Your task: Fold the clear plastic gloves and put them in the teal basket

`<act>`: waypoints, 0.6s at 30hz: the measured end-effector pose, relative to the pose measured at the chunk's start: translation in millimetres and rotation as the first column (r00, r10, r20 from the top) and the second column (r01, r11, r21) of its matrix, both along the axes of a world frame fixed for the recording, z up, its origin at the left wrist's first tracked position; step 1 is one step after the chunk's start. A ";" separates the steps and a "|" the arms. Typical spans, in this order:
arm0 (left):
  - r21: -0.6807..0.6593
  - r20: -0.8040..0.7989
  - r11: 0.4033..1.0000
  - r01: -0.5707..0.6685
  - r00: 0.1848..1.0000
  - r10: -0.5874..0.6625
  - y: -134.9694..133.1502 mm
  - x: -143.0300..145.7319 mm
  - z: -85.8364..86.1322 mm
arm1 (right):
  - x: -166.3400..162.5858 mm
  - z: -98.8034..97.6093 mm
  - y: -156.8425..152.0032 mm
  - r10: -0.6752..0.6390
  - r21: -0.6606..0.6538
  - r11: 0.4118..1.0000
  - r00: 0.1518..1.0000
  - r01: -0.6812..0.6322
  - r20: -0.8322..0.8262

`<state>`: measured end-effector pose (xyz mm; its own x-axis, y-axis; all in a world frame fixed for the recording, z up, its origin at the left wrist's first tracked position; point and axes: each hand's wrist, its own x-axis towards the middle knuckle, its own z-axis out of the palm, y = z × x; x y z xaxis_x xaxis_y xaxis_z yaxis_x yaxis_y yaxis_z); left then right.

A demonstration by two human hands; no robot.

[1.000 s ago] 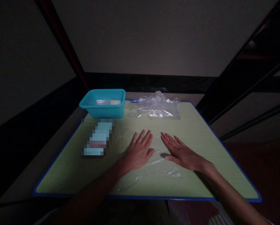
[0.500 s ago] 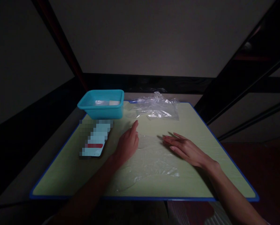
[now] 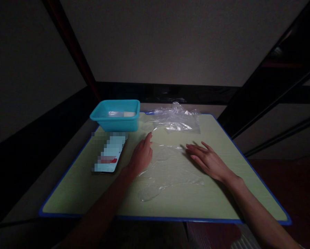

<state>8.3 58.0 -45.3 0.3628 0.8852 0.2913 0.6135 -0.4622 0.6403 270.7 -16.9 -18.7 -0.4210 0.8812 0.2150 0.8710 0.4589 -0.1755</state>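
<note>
A thin, clear plastic piece (image 3: 170, 173) lies spread on the table between my hands. It is wrinkled, with a rounded lobe at its lower left, somewhat like a disposable glove; its outline is faint. At its left edge is my left hand (image 3: 141, 155), seen side-on, fingers stretched forward; whether they press on the plastic I cannot tell. My right hand (image 3: 208, 160) is open beside the upper right of the piece, palm down, fingers apart and holding nothing. Beyond both hands lies a crumpled heap of clear plastic (image 3: 178, 119).
A turquoise basin (image 3: 118, 124) with white items inside stands at the table's back left. In front of it lies a phone (image 3: 110, 152), its lit screen partly pixelated. The pale table (image 3: 74, 193) has a blue rim. A wall rises behind it.
The plastic piece has shifted and lies differently, its lower edge higher and its lower-left lobe more distinct. My right hand has moved slightly right, its fingers more spread. The view has shifted slightly.
</note>
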 end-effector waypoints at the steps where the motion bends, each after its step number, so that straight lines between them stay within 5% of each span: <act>1: 0.012 -0.003 1.000 -0.005 1.000 0.005 1.0 -0.2 -1.6 | -0.2 -0.9 0.3 -0.001 0.017 1.000 1.000 0.001 0.009; 9: 0.091 -0.077 0.995 -0.035 0.996 0.042 4.0 -4.1 6.2 | -1.0 -3.4 1.5 -0.013 0.066 0.998 0.998 0.009 0.062; 15: -0.093 -0.180 0.914 0.394 0.896 -0.405 -29.6 -20.8 43.6 | -3.8 0.8 -0.4 0.089 0.052 0.994 0.995 -0.092 0.052; 18: -0.265 -0.173 0.847 0.460 0.842 -0.512 -59.3 -37.3 55.5 | -5.0 2.8 -0.8 0.110 0.054 0.992 0.992 -0.113 0.061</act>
<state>-29.0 -1.3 10.2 0.7952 0.6060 -0.0213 0.4844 -0.6136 0.6237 265.7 -17.6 -15.9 -0.5292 0.8148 0.2367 0.8216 0.5618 -0.0970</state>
